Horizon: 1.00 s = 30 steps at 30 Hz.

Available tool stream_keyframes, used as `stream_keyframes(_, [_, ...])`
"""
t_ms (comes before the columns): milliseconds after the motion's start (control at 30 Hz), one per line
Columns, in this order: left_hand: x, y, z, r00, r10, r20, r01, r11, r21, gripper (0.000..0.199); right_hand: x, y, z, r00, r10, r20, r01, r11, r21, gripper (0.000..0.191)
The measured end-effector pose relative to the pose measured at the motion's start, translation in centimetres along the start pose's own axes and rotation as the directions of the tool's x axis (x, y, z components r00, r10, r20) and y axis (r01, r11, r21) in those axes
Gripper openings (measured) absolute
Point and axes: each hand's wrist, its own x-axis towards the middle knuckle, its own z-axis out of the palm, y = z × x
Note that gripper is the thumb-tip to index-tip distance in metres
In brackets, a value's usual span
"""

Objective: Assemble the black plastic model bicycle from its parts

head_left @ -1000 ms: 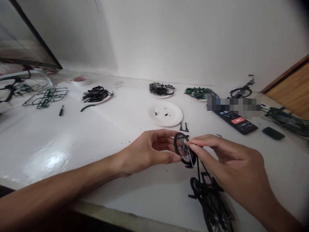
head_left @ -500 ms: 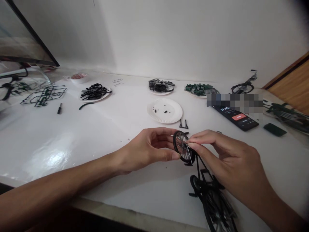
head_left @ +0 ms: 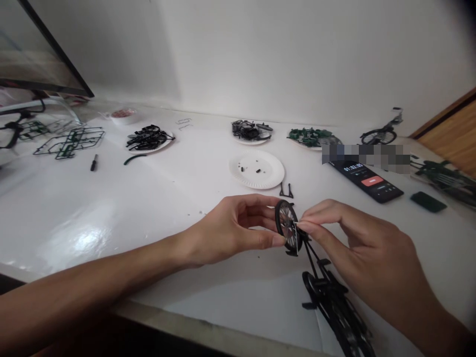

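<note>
A black model bicycle [head_left: 323,286] leans across the table's near side, its rear wheel toward me. My left hand [head_left: 230,228] is closed around the rim of its front wheel [head_left: 281,225], thumb on the near edge and fingers behind. Between thumb and forefinger of my right hand [head_left: 360,248], a thin pale wire piece [head_left: 296,242] is pinched at the wheel's hub, one length of it running down along the spokes. The fingertips hide the rest of the wire. Just beyond the wheel lies a small black forked part [head_left: 286,191].
A white paper plate [head_left: 275,166] with tiny parts lies ahead. Behind stand plates of black parts [head_left: 150,138], more black parts [head_left: 250,131] and green parts [head_left: 310,136]. At right are a phone [head_left: 368,181] and another model bicycle [head_left: 379,135]; at left, a screwdriver [head_left: 94,162] and sprues [head_left: 74,142].
The bicycle and both hands have shifted slightly right in view, along with the table items. The front wheel is turned a little more edge-on. Both grips stay as they were.
</note>
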Motion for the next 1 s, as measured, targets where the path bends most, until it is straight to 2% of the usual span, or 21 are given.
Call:
stream_keyframes(133, [-0.01,0.1,0.13,1.0,-0.005,-0.015,0.005,1.0,0.002,0.054,0.15,-0.18,0.07,0.998,-0.06,0.011,0.061,0.998,-0.033,0.01])
stream_keyframes(300, [0.0,0.33,0.22,1.0,-0.006,-0.017,0.006,1.0,0.01,0.051,0.17,-0.69,-0.01,0.999,0.043,0.033,-0.043,0.999,0.004,0.014])
stream_keyframes(567, [0.02,0.27,0.15,1.0,-0.005,-0.001,0.005,1.0,0.013,0.05,-0.27,-0.3,-0.05,0.995,0.102,0.012,-0.102,0.995,0.001,0.01])
stream_keyframes(1000, [-0.07,0.1,-0.14,0.999,0.021,0.041,-0.023,0.999,0.037,0.052,0.08,-0.69,-0.21,0.997,0.037,0.063,-0.033,0.998,-0.06,0.017])
